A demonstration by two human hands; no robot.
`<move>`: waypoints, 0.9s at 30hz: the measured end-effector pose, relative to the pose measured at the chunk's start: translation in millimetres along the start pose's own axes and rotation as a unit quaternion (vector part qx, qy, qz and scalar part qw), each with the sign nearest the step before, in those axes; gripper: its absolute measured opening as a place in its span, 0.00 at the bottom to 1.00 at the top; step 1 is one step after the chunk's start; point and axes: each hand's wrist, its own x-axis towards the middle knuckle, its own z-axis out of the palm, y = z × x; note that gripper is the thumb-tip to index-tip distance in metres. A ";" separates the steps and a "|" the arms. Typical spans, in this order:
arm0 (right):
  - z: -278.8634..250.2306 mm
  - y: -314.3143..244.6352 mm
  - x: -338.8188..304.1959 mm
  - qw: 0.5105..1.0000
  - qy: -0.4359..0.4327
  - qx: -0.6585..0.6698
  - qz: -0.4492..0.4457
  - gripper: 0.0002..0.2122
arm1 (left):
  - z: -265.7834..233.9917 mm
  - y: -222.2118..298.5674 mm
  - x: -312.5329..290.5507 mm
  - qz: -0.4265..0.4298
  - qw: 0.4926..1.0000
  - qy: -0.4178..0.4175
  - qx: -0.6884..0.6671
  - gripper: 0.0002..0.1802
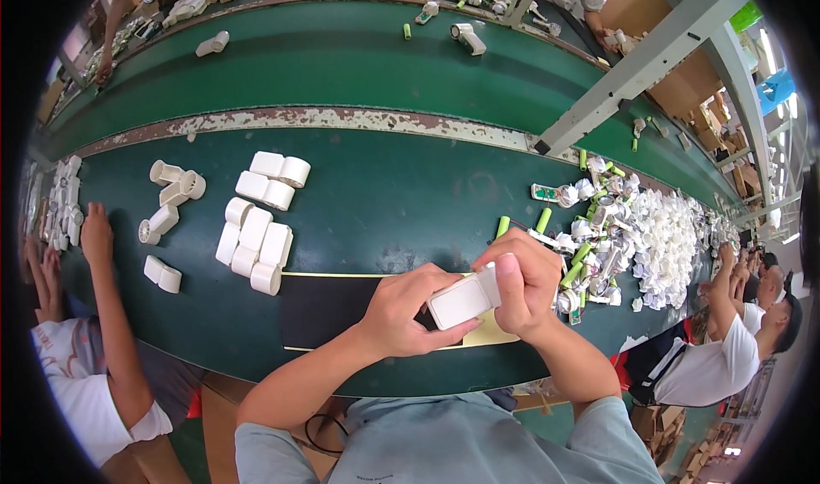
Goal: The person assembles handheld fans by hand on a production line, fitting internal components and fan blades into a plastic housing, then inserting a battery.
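Observation:
Over the near edge of the green work surface, my left hand [395, 315] grips a small white plastic housing [459, 305] with a rounded rectangular face. Thumb and fingers of my right hand [531, 286] close on the housing's right end, where a paler white piece [489, 284] stands up; whether that piece is separate or part of the housing, I cannot tell. Below my hands lies a black mat [325, 311] with yellowish edges. Similar white housings [254, 243] sit grouped left of the mat.
Right of my hands lie green cylindrical cells [544, 220], small circuit boards [547, 193] and a heap of white parts [670, 245]. Several loose housings [162, 275] lie further left. A grey metal post [632, 78] rises at the right. Co-workers sit on both sides, one arm [107, 287] reaching in at left.

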 end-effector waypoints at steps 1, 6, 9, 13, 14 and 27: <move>-1.9 1.4 3.0 1.000 0.003 0.000 -0.004 0.11 | -3.2 1.7 3.3 -0.028 1.000 -0.009 -0.010 0.27; -13.0 0.1 37.2 0.986 -0.143 0.038 0.071 0.15 | -11.0 -4.3 1.2 -0.242 0.961 0.055 -0.118 0.25; -22.8 26.1 51.5 0.951 -0.255 0.083 0.154 0.21 | -17.2 -9.7 7.2 -0.255 0.954 0.084 -0.130 0.29; -18.9 82.4 88.5 0.949 -0.191 0.075 0.238 0.14 | -31.4 -15.0 14.6 -0.227 0.964 0.074 0.120 0.33; -21.0 92.8 103.1 0.950 -0.131 0.042 0.282 0.14 | -35.7 -18.8 15.4 -0.208 0.959 0.081 0.173 0.33; -125.8 80.0 43.3 0.907 -0.226 -0.321 0.153 0.13 | -120.0 -58.3 21.0 -0.253 0.713 -0.033 0.653 0.38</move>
